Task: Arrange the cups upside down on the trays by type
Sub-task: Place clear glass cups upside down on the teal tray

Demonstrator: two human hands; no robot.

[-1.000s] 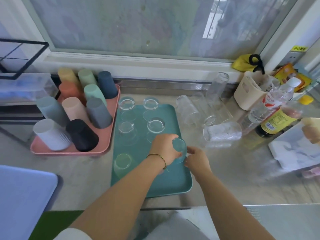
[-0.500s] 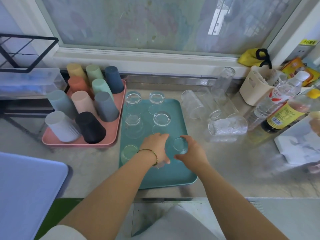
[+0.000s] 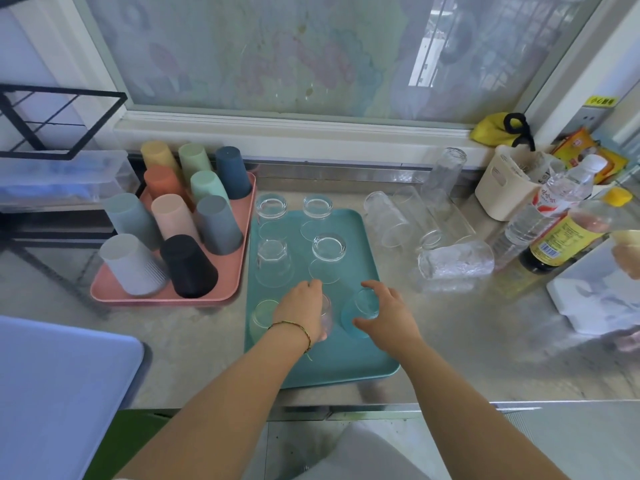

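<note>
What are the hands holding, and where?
Left hand grips a clear glass round its side. Right hand brackets the blue glass; contact unclear.

Teal rectangular plastic tray (image 3: 346, 368) carries inverted clear glasses (image 3: 329, 247). Left hand (image 3: 303, 308) grips a pink-tinted inverted glass (image 3: 327, 318) from above. Right hand (image 3: 388, 310), fingers loosely spread, cups a blue-tinted inverted glass (image 3: 365, 303) just beside it; contact unclear. Pink plastic tray (image 3: 166, 301) holds inverted coloured plastic cups (image 3: 216, 225).
</note>
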